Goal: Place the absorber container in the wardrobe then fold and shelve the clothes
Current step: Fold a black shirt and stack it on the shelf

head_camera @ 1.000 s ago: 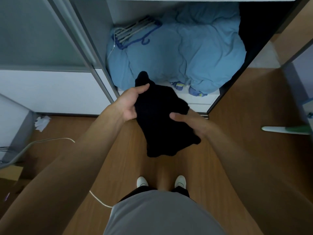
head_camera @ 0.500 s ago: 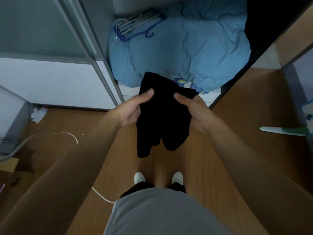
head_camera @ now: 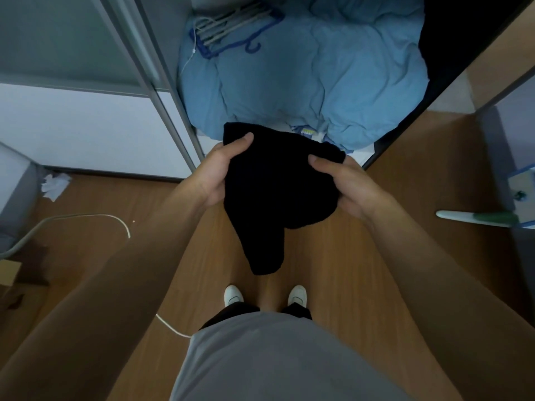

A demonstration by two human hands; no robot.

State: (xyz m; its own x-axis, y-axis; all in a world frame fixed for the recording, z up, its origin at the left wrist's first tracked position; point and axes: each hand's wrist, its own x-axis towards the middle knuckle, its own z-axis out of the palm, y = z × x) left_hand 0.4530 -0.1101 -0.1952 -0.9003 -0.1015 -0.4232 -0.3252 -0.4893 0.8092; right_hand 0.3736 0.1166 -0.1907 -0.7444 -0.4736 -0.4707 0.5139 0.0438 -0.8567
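Fingers (head_camera: pixel 242 141) of the left hand (head_camera: pixel 214 176) were curled round the left edge of the black garment (head_camera: pixel 275 192), thumb on top, the rest hidden under the cloth. Right hand (head_camera: pixel 351 188) gripped the right edge the same way, thumb pressed on top. Both hands held it in the air, apart from each other, just in front of the open wardrobe (head_camera: pixel 170 39) and above the wooden floor (head_camera: pixel 362 256).

Around: a bulky light blue duvet (head_camera: pixel 318 76) filled the wardrobe bottom, its front edge just behind the garment's top. Grey hangers (head_camera: pixel 228 23) and a blue hanger (head_camera: pixel 252 44) lay on the duvet's back left. Dark clothing (head_camera: pixel 451 39) sat at the wardrobe's right. The sliding door (head_camera: pixel 72 39) stood left of the opening. On the floor: a white cable (head_camera: pixel 95 217), crumpled paper (head_camera: pixel 55 185) and a cardboard box (head_camera: pixel 8 273) to the left, and a white and green handle (head_camera: pixel 477 219) to the right. White shoes (head_camera: pixel 233 295) showed below the garment, with a grey shirt (head_camera: pixel 275 357) at the bottom of the view.

Garment: plain black, soft and bunched, wide between the hands, one narrower lobe hanging down toward the shoes. Its type was hard to tell in the dim view, possibly shorts or a top.

Writing: a small striped item (head_camera: pixel 307 131) peeked from under the duvet edge, print too small to read.
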